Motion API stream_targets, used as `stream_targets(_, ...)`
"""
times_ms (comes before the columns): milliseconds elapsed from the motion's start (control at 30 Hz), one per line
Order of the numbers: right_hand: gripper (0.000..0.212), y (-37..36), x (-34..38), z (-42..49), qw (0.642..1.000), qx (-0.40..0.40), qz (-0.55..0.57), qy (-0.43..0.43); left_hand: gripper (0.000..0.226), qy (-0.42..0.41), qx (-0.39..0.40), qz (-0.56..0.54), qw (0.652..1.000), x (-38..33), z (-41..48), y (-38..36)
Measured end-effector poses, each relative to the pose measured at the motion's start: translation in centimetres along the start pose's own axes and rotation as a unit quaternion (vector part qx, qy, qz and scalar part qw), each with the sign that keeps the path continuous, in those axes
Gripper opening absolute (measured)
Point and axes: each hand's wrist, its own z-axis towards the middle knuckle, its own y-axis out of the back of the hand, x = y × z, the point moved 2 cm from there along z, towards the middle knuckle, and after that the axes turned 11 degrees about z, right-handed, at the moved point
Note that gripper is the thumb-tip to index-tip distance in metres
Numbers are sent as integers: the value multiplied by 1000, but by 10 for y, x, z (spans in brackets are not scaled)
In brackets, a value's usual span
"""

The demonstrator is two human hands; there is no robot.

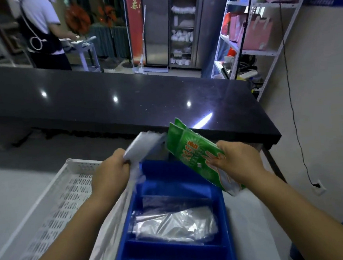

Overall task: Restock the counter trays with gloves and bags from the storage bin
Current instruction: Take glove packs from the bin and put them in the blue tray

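The step in hand looks like emptying a pack of gloves into the blue divided tray [216, 190]. The right hand [238, 161] is closed around the lower end of a green glove packet [190, 149], thumb across its printed face, holding it tilted above the tray's far right corner. The left hand [110, 171] is clenched on a wad of thin clear plastic gloves [142, 145], which is blurred; a loose tail of film hangs from the fist toward the tray's far compartment. Whether the wad comes out of that packet cannot be told.

The tray shows at least 3 compartments set one behind another. The far 1, below the hands, shows only bare blue floor. The middle holds a flat stack of clear plastic bags [174, 225], with a darker sheet lying just behind it. The near 1 appears empty.

To the left, touching the tray's side, sits a white slotted basket [54, 192], with nothing visible inside; it may be the storage bin.

The next move probably calls for lowering the left hand over the far compartment and letting go, keeping the flimsy film clear of the dividers.
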Motion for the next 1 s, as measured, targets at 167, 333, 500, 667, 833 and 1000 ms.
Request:
stream_targets(167,28,-37,37,25,992,6,-70,105,18,95,-83,-4,992,41,-19,31)
stream_targets(333,23,-69,53,41,983,94,-105,120,6,127,-72,-33,989,63,-39,43)
stream_targets(500,19,-89,41,46,974,221,-48,29,12,149,-79,-49,985,80,-52,42)
stream_targets(667,25,-110,34,53,968,251,-9,8,18,141,-56,-48,987,79,-55,34)
stream_targets(833,64,-131,30,51,981,149,-94,82,17,116,-35,-40,992,72,-52,25)
stream_targets(1000,73,-149,27,43,973,159,-137,100,17,115,-33,-57,991,67,-44,24)
